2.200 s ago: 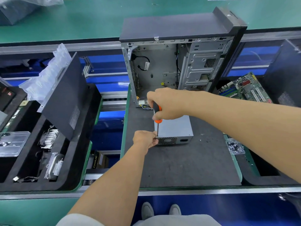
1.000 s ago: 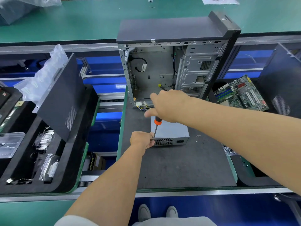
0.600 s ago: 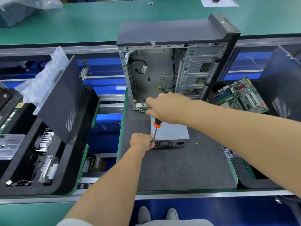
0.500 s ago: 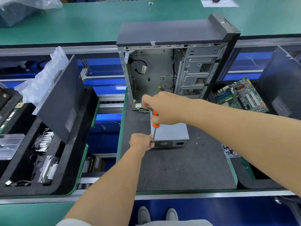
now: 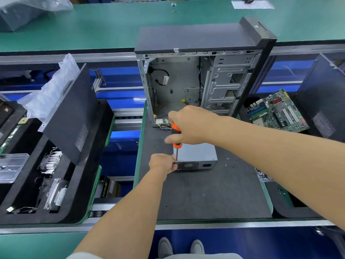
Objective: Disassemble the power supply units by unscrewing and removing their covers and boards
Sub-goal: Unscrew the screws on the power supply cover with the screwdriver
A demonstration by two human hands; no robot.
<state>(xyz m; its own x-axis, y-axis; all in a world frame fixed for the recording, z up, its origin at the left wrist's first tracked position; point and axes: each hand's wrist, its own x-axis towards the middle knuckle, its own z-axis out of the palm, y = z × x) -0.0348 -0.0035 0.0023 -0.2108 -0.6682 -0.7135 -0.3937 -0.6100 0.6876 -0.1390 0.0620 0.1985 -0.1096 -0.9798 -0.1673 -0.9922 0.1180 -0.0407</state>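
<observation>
Trays (image 5: 89, 184) of black foam sit far to my left, with small parts in them and a dark side panel (image 5: 72, 113) leaning up against a clear bag (image 5: 50, 88). None of that matters for this step.

Next comes my left hand (image 5: 162, 164). Its grip is curled, and the fingers pinch in right at the near left corner of the power supply (image 5: 196, 156), where the screwdriver tip comes down. I cannot tell if a screw is between my fingers; it is too small to see.

Just to the right of that hand is the power supply itself, a grey metal box lying flat on the dark mat of the bench (image 5: 205, 193). Its vent side faces me, and its long side runs away from me toward the open computer case (image 5: 196, 81) standing behind it.

My right hand (image 5: 190, 126) is above the box. Its grip is wrapped tight round the orange and black handle of the screwdriver (image 5: 177, 144). The screwdriver stands almost straight up, and its thin shaft points down to the corner by my left fingers. So the screw spot is straight below my right hand, and my left hand is the nearer one to it.

I think I am undoing a cover screw, and the cover is not off yet.

Far right, a green board (image 5: 276, 111) lies in another tray.
</observation>
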